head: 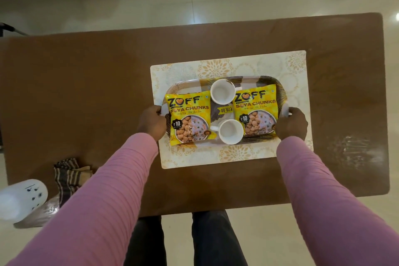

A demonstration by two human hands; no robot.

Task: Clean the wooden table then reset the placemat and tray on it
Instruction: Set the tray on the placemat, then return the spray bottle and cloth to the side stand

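On the placemat (248,65), right of wooden table (86,93) centre: tray (187,81) | your left hand (151,123) and right hand (291,124) curl round its short ends, long axis spanning between them, both equally near | resting or just lifted: hard to tell.

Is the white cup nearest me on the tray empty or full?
Empty. The near cup stands upright on the tray, and its inside shows bare white to the bottom, no liquid visible.
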